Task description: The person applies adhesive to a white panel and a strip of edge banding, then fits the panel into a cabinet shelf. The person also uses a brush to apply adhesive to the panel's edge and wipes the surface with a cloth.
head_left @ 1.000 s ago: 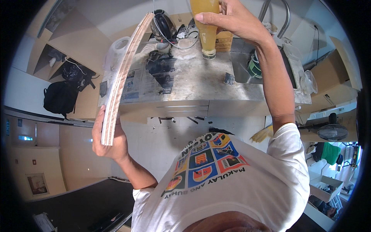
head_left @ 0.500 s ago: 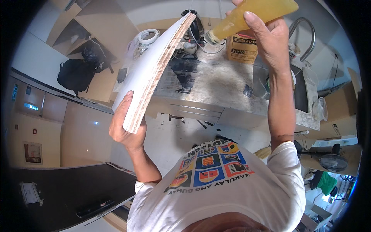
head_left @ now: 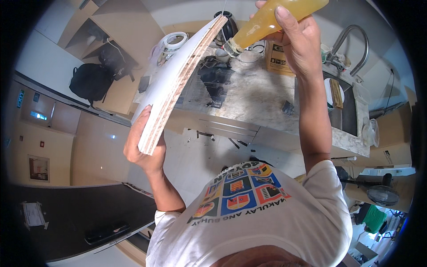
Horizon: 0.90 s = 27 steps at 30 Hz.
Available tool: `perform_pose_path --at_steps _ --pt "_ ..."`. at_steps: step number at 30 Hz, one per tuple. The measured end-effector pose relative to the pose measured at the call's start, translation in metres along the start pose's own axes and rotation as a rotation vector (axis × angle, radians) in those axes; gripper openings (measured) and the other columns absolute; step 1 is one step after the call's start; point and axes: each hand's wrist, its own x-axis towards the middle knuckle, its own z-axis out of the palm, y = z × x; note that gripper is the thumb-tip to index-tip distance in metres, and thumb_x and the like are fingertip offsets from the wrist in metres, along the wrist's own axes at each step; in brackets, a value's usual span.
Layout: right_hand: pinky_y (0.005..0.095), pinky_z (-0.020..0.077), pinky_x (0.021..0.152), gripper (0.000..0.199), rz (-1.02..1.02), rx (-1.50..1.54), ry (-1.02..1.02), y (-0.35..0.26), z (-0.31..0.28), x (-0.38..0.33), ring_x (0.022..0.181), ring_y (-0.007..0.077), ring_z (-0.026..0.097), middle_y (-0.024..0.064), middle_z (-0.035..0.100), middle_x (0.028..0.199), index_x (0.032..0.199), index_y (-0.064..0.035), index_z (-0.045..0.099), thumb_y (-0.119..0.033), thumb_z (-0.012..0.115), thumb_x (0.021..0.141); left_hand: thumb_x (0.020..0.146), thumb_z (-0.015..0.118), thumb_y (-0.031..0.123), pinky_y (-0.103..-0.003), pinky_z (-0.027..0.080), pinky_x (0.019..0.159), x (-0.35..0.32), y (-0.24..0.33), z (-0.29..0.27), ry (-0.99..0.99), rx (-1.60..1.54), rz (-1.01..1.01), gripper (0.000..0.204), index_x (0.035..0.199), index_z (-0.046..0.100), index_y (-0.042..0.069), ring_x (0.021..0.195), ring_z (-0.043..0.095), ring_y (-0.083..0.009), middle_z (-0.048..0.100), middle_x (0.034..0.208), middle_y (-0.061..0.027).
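My left hand (head_left: pixel 141 138) is closed around the near end of a white-faced plywood board (head_left: pixel 175 73). The board is tilted up on edge and slants away to the upper right, its layered brown edge facing right. In my right hand (head_left: pixel 300 44) is a squeeze bottle (head_left: pixel 269 23) of amber-yellow liquid, thumb on its near side and fingers wrapped behind. The bottle tips down to the left, with its pale nozzle end just right of the board's far edge, seemingly apart from it. A thin strand rises from the board's far tip.
Beneath lies a stained counter (head_left: pixel 258 95) with dark patches, a small white bowl (head_left: pixel 249 58) and a brown box (head_left: pixel 278 62). A tape roll (head_left: pixel 175 41) sits behind the board. On the right are a sink (head_left: pixel 346 118), a curved faucet (head_left: pixel 364 49) and a fan (head_left: pixel 382 195).
My right hand has brought the bottle left and slightly down, so its nozzle is nearer the board's edge. The board stays in my left hand, almost unmoved. The view has shifted slightly.
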Motion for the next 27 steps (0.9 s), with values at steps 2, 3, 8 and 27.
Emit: perform_pose_path --at_steps 2,3,8,27 --pt "0.032 0.0561 0.085 0.04 0.053 -0.01 -0.056 -0.001 -0.001 -0.003 0.095 0.0179 0.067 0.0106 0.067 0.107 0.12 0.0023 0.056 -0.024 0.072 0.095 0.074 0.076 -0.011 -0.041 0.057 0.094 -0.001 0.002 -0.001 -0.033 0.057 0.022 0.032 0.104 0.07 -0.007 0.101 0.074 -0.033 0.074 0.102 -0.0232" --pt "0.0322 0.0562 0.085 0.041 0.028 -0.027 -0.034 -0.003 0.0 -0.004 0.095 0.0179 0.067 0.0107 0.067 0.108 0.121 0.0024 0.056 -0.025 0.072 0.095 0.074 0.076 -0.011 -0.041 0.057 0.094 -0.001 0.003 -0.001 -0.041 0.054 0.031 0.032 0.104 0.069 -0.007 0.101 0.074 -0.0331 0.075 0.102 -0.0232" --pt "0.0321 0.0574 0.083 0.044 -0.091 -0.097 -0.025 -0.022 0.02 -0.004 0.093 0.0186 0.068 0.0118 0.067 0.108 0.122 0.0033 0.055 -0.026 0.072 0.094 0.074 0.077 -0.011 -0.041 0.056 0.095 0.002 0.002 0.001 -0.03 0.016 0.047 0.032 0.105 0.069 -0.007 0.101 0.074 -0.0336 0.074 0.101 -0.0231" --pt "0.0545 0.0577 0.093 0.066 -0.125 0.033 -0.188 -0.005 0.092 -0.106 0.109 0.0429 0.067 0.0294 0.054 0.136 0.142 -0.0022 0.042 -0.03 0.076 0.091 0.068 0.084 0.001 -0.036 0.058 0.088 -0.004 -0.008 -0.005 -0.008 -0.054 0.085 0.036 0.102 0.072 -0.001 0.099 0.075 -0.0301 0.076 0.101 -0.0162"
